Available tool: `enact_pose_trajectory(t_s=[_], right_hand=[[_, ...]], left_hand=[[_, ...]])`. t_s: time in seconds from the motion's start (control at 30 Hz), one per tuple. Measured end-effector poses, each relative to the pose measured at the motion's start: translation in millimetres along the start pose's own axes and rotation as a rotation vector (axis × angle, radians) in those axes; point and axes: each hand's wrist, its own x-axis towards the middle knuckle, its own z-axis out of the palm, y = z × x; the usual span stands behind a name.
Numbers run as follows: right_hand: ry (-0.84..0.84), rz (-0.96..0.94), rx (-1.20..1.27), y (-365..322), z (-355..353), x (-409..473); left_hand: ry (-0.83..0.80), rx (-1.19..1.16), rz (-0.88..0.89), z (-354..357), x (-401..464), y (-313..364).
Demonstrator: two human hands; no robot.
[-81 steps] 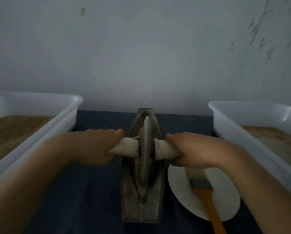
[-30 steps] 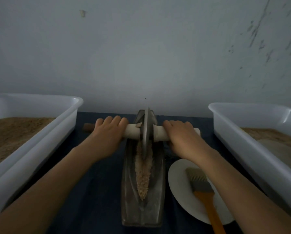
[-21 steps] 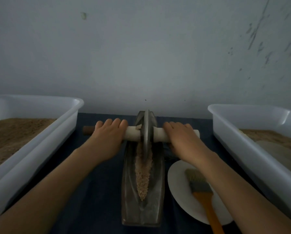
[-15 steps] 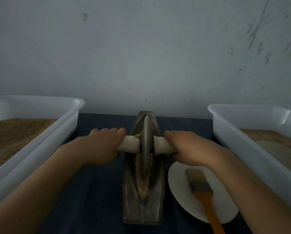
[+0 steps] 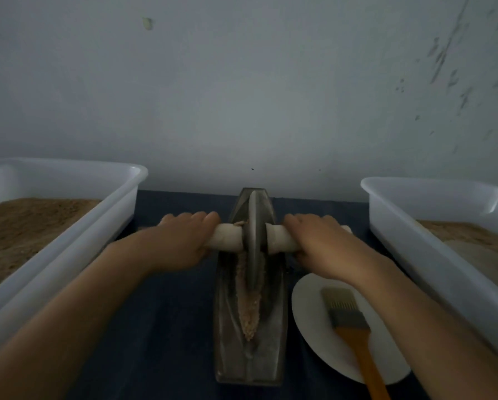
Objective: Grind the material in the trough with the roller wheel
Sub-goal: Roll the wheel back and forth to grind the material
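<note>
A long metal trough (image 5: 272, 336) lies lengthwise on the dark table in front of me. Pale ground material (image 5: 249, 316) fills its groove. The grey roller wheel (image 5: 253, 241) stands upright in the groove, a little beyond the trough's middle. A pale wooden axle (image 5: 227, 241) runs through the wheel. My left hand (image 5: 181, 243) grips the axle left of the wheel. My right hand (image 5: 323, 246) grips it on the right side, and the axle's right tip shows past my fingers.
A white plate (image 5: 311, 321) right of the trough holds a brush with an orange handle (image 5: 354, 339). Two white plastic tubs with brown powder flank the trough, the left tub (image 5: 77, 241) and the right tub (image 5: 415, 249). A grey wall rises right behind the table.
The wheel rolled from the trough's far end toward me half a second ago, and has now rolled a little away again. Both hands kept their grip on the axle.
</note>
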Motion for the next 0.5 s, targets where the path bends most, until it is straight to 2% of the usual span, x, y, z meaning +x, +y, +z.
enact_pose_trajectory(t_s=[0.17,0.3,0.5], right_hand=[[0.249,0.057,-0.059,8.7,25.1,19.4],[0.309,0.073,-0.020,10.6,30.9,21.3],[0.189,0.024,-0.040,6.9,20.7,10.5]], left_hand=[[0.383,0.170,-0.093,27.4,26.1,-4.3],[0.531,0.212,-0.121,34.3,32.1,1.7],[0.398,0.093,-0.040,26.4,18.2,-4.6]])
